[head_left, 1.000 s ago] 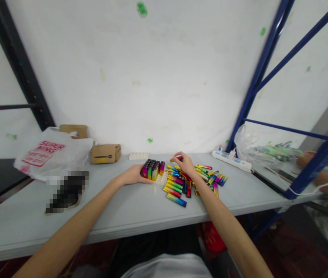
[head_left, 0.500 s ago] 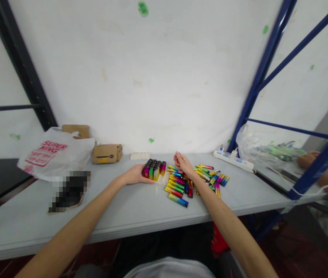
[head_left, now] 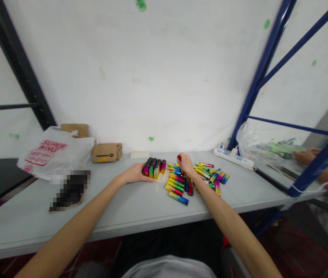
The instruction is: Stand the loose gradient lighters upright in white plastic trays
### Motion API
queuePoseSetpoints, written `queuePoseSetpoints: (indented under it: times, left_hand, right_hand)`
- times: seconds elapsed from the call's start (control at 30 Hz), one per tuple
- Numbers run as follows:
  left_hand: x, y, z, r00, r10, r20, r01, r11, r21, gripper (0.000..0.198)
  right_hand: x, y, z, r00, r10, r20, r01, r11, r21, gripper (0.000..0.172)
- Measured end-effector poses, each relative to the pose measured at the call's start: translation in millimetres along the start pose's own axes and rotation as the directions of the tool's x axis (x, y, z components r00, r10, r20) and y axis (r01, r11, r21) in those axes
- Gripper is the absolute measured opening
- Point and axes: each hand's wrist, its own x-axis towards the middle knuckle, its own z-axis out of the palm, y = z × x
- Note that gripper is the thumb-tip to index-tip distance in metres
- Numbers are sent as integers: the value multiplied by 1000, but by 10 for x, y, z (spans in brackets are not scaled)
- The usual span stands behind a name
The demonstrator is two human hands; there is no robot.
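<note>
My left hand [head_left: 136,173] rests on the grey table [head_left: 129,208], fingers curled against the left side of a white tray [head_left: 162,178] packed with upright rainbow-coloured lighters [head_left: 153,168]. My right hand [head_left: 186,164] is closed round a single red-topped lighter [head_left: 179,158], held upright just right of the tray. Several loose lighters [head_left: 198,178] lie scattered under and to the right of that hand.
A white plastic bag with red print [head_left: 50,152], two small cardboard boxes [head_left: 106,152], a spare white tray [head_left: 140,155] and a power strip [head_left: 233,158] line the back. A blue rack post [head_left: 256,83] stands at right, where another person's hands [head_left: 307,156] work.
My right hand picked a lighter from the pile and turned it upright, drawing slightly toward the tray. The left hand stayed against the tray.
</note>
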Motion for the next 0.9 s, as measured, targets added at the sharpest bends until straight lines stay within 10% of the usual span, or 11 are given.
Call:
queuePoseSetpoints:
  times: [0.23,0.53,0.9]
  left_hand:
    - [-12,16,1,1000,17,-2,-17,1000,-18,76]
    - [-21,31,10,1000,10,-11,-10,1000,-26,79]
    - [-19,29,10,1000,11,-8,-11,999,-45,75]
  right_hand:
    - [-88,-121,24,999,-43,19,41,996,85,68]
    - [-149,-291,-14,905,-417,-83,405,905,-126,38]
    - [-244,-308,60,950,-311,14,308,935,-178,41]
